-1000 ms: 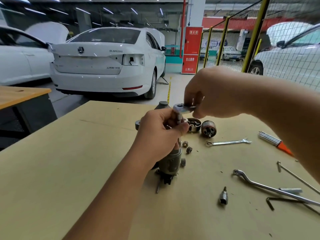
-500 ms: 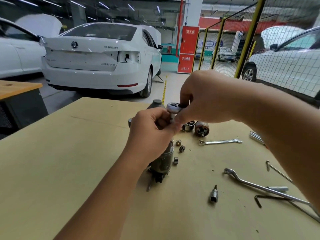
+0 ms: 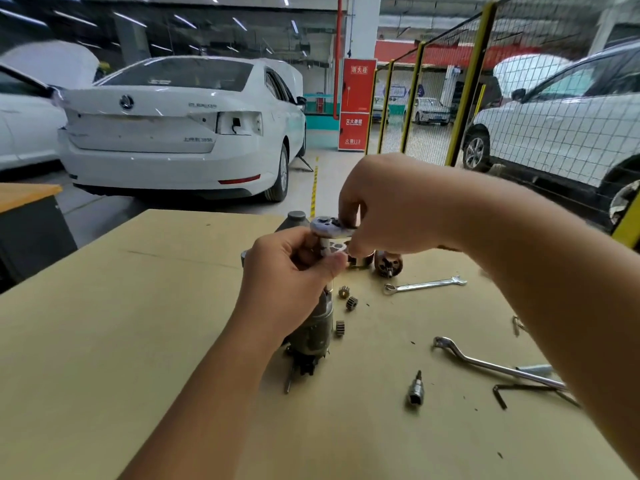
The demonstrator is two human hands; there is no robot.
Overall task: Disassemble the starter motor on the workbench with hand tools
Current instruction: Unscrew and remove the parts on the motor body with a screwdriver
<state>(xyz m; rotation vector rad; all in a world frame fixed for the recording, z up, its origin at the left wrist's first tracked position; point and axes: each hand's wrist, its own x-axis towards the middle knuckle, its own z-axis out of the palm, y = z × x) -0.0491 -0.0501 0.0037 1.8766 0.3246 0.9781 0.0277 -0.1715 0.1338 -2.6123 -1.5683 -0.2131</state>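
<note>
**Plate at the top of an upright shaft — lift runs along the axis**

The grey cylindrical starter motor body [image 3: 313, 327] stands nearly upright on the tan desk [image 3: 138, 341], its long axis running from 6 o'clock at the desk up to 12 o'clock, tilted slightly away from the person. The left hand [image 3: 291, 282] has its grip curled round the upper part of the assembly, holding it steady. Directly above, at 12 o'clock from that grip, sits the pale silver metal end plate [image 3: 329, 227]. The right hand [image 3: 391, 206] pinches this plate from the 3 o'clock side, fingers closed on its rim.

The right hand is therefore the nearer one to the plate, and the coming move looks like a pull or twist straight along the shaft axis — upward, not sideways.

Three small brass-coloured toothed gears [image 3: 351, 303] lie just beside the body at 3 o'clock.
</note>
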